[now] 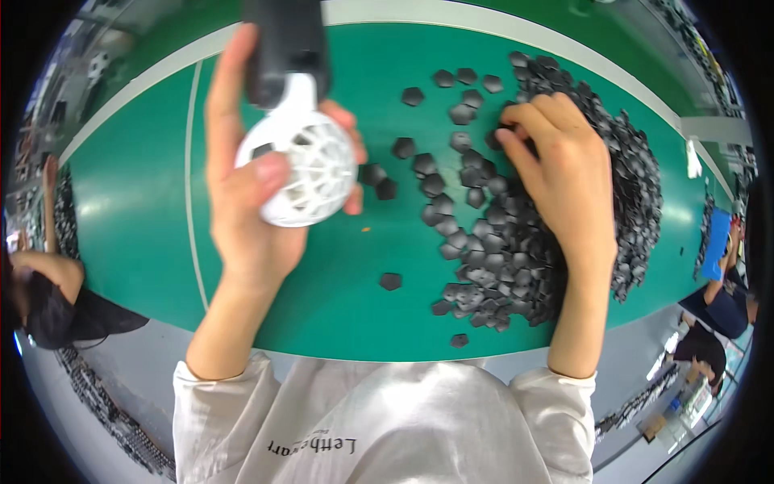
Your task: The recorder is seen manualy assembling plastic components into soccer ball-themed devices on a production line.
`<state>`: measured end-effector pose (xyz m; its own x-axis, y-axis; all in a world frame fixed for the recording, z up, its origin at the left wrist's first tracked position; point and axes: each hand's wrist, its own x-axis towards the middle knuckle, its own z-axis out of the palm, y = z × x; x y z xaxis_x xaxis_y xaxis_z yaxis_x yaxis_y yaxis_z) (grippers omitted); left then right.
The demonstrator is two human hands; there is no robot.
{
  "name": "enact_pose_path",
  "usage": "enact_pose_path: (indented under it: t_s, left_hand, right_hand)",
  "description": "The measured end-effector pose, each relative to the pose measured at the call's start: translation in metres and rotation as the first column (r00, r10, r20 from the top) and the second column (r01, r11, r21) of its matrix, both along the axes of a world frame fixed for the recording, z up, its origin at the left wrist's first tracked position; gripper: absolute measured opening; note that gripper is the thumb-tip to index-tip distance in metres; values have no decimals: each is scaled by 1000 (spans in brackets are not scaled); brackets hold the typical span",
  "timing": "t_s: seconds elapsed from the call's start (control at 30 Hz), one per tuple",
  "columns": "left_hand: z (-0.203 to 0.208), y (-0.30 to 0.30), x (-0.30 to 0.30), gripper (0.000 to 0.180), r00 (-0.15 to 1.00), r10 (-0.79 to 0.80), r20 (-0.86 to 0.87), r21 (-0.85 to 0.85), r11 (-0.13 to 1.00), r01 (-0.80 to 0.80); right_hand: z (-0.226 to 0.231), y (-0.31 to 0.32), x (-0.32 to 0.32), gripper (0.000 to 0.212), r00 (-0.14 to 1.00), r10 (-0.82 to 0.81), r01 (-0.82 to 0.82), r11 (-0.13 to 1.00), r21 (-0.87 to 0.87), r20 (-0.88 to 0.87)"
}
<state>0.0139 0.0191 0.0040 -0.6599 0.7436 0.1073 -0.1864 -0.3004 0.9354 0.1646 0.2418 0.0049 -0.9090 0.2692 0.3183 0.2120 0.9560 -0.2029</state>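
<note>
My left hand is wrapped round a white round openwork part, its thumb pressed on the rim side of the lattice. A thick black block-like piece joins the white part's neck at the top, blurred and running out of view. Above the loose pieces, my right hand pinches a small black pentagon piece between thumb and fingertips, partly hidden by the fingers. Under and around that wrist spreads a big pile of black pentagon pieces.
The green table has a white line across its left part. Single pentagon pieces lie apart from the pile. People sit at the left and right edges of view; a blue object is at the right.
</note>
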Motion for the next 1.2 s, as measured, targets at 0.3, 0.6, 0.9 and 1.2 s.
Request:
enact_pose_path:
  t_s: [0.3,0.6,0.9,1.2]
  left_hand:
    - [-7,1,14,95,999,28,16,220,975,-31]
    - [-8,3,28,93,991,42,-125,114,993,-27]
    - [-10,5,42,95,997,57,44,219,973,-66]
    - [-11,0,44,102,962,120,-245,59,992,-108]
  right_hand:
    - [12,-11,-3,7,994,-9,-10,987,-163,-111]
    - [18,-85,7,15,863,327,-488,738,-466,-385]
    - [12,-93,1,20,867,256,-418,841,-345,-428]
    - [25,-88,0,35,908,239,-388,788,-479,-343]
